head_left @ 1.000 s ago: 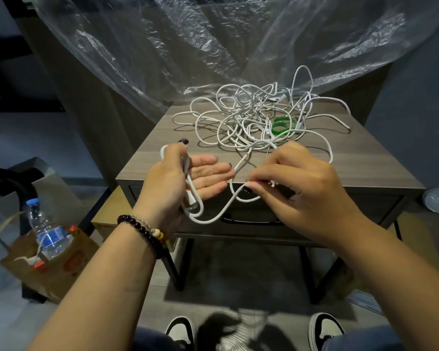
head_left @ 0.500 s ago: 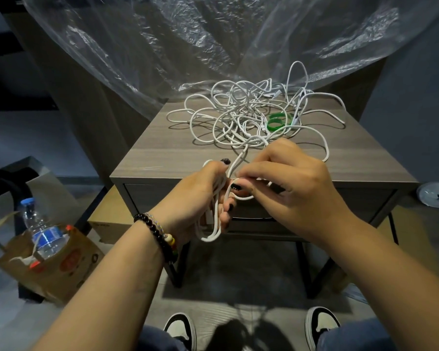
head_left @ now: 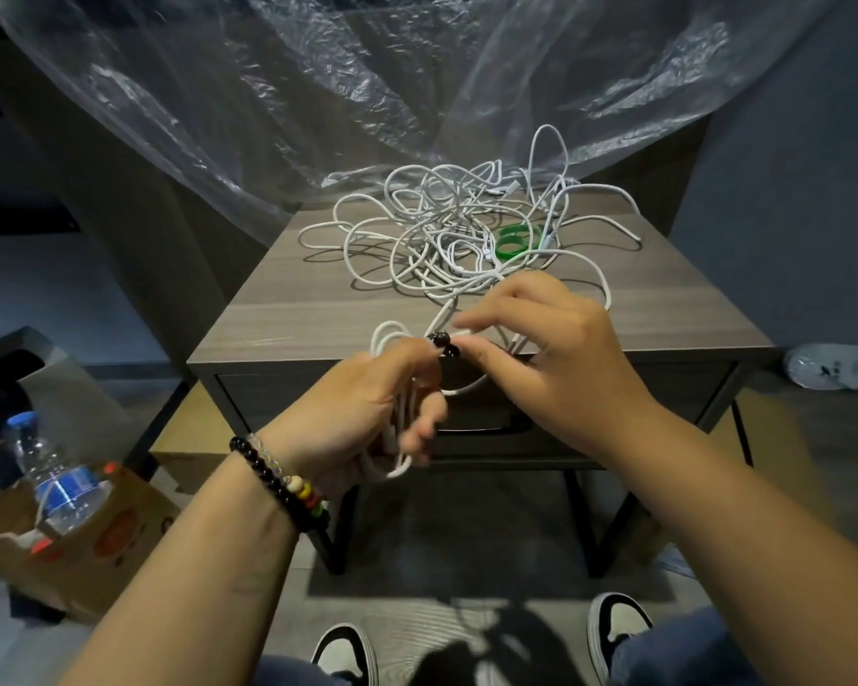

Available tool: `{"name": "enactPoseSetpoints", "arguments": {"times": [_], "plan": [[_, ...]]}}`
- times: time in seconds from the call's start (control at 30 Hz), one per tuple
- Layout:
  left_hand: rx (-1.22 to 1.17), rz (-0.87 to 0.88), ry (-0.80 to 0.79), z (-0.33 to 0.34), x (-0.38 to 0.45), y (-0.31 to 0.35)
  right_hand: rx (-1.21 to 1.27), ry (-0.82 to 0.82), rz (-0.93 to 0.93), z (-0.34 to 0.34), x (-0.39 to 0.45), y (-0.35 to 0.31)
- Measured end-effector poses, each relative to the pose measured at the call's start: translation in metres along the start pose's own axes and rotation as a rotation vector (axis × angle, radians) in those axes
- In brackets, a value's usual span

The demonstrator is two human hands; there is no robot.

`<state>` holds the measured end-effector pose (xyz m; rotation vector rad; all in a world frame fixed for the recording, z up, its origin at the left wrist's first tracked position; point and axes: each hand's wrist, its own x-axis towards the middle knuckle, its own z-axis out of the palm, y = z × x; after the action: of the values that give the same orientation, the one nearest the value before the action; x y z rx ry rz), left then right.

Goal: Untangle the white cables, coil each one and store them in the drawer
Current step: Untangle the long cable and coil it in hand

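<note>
From the head view, the coiling step is in hand. The left hand (head_left: 367, 413) has its fingers curled round a small coil (head_left: 392, 453) of white cable, in front of the closed drawer (head_left: 491, 428). The right hand (head_left: 560, 363) pinches the strand beside it. That strand runs away from the person toward the tangle of white cables (head_left: 456, 230) lying on the surface (head_left: 288, 309). Next, I judge, another loop must be drawn free of the tangle.

Single head view; looks forward and down, close over side table (head_left: 288, 309); no second view.
</note>
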<state>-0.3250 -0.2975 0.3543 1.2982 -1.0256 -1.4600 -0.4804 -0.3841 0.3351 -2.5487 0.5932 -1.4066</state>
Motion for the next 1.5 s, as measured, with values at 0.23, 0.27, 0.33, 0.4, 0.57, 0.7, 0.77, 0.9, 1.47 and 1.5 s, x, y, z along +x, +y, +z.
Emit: {"name": "enactPoseSetpoints", "arguments": {"times": [0.23, 0.27, 0.33, 0.4, 0.57, 0.7, 0.77, 0.9, 1.47, 1.5], "plan": [[-0.239, 0.111, 0.026, -0.005, -0.001, 0.008, -0.169, -0.222, 0.497, 0.012, -0.010, 0.005], [-0.246, 0.124, 0.025, -0.004, -0.001, 0.009, -0.222, -0.302, 0.517, 0.015, -0.012, 0.006], [-0.266, 0.148, 0.036, -0.003, -0.002, 0.011, -0.360, -0.420, 0.479, 0.020, -0.016, 0.009], [-0.279, 0.176, 0.077, -0.005, -0.002, 0.014, -0.481, -0.499, 0.432, 0.023, -0.016, 0.011], [-0.279, 0.257, 0.212, -0.012, -0.004, 0.021, -0.637, -0.651, 0.274, 0.020, 0.011, 0.022], [-0.187, 0.257, 0.324, -0.020, -0.009, 0.022, -0.466, -0.870, 0.375, 0.011, 0.042, 0.046], [-0.128, 0.249, 0.375, -0.024, -0.011, 0.021, -0.386, -0.882, 0.435, 0.012, 0.054, 0.061], [-0.136, 0.228, 0.418, -0.031, -0.013, 0.023, -0.387, -0.638, 0.435, 0.022, 0.073, 0.082], [-0.344, 0.383, 0.498, -0.040, -0.009, 0.034, -0.419, -0.741, 0.108, 0.076, 0.119, 0.064], [-0.373, 0.415, 0.485, -0.041, -0.011, 0.035, -0.454, -0.770, 0.109, 0.076, 0.122, 0.065]]}}
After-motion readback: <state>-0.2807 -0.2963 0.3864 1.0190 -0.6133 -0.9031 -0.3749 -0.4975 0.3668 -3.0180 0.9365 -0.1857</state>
